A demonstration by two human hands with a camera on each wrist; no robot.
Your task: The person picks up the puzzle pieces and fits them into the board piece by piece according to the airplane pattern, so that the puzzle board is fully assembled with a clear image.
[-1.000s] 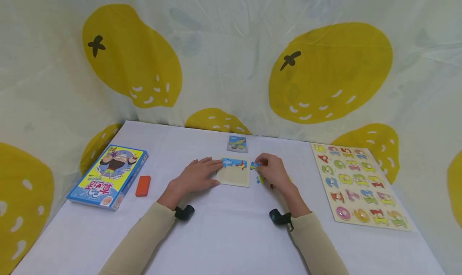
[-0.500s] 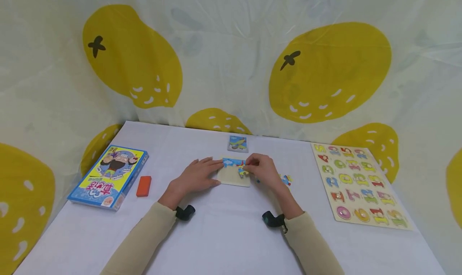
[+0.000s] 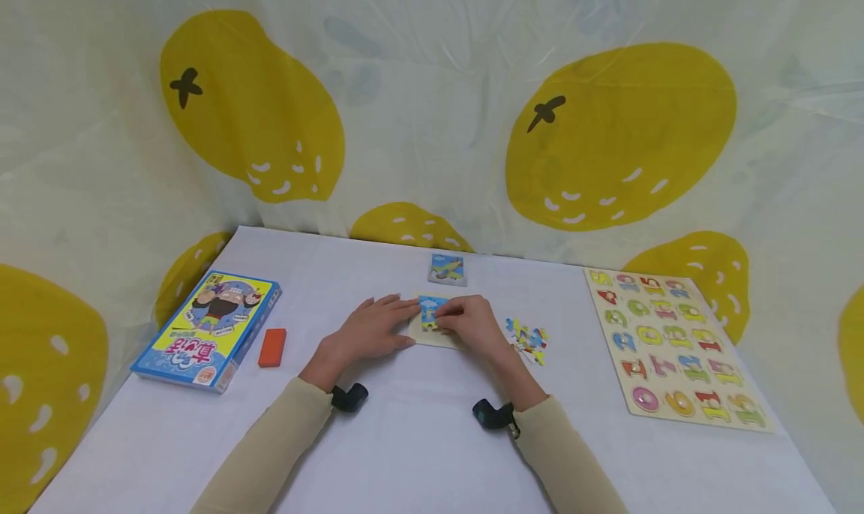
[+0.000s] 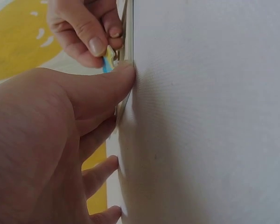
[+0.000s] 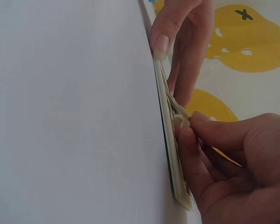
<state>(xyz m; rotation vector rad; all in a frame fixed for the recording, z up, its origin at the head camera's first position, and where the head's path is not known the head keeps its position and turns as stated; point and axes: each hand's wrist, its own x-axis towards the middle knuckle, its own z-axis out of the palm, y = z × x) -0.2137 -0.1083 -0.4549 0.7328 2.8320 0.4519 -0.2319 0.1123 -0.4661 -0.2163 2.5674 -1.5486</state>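
Note:
A small puzzle tray [image 3: 425, 339] lies in mid-table, with blue sky pieces along its top. My left hand [image 3: 370, 328] rests at its left edge, fingers extended; in the left wrist view the thumb [image 4: 123, 72] presses the rim. My right hand [image 3: 478, 326] is over the tray and pinches a blue and yellow jigsaw piece [image 3: 430, 322] between thumb and fingers. That piece [image 5: 181, 122] is tilted against the tray in the right wrist view. The right hand hides the tray's right part. Loose jigsaw pieces [image 3: 529, 340] lie in a pile to the right.
Behind the tray lies a small airplane picture [image 3: 447, 269]. At the left are a colourful box [image 3: 205, 330] and a red block [image 3: 272, 347]. A wooden number board [image 3: 660, 385] lies at the right. A lemon-print curtain [image 3: 432, 124] hangs behind the table.
My right hand has carried the jigsaw piece left, from beside the tray to over its left part. The loose pile is uncovered now. My left hand has stayed at the tray's edge.

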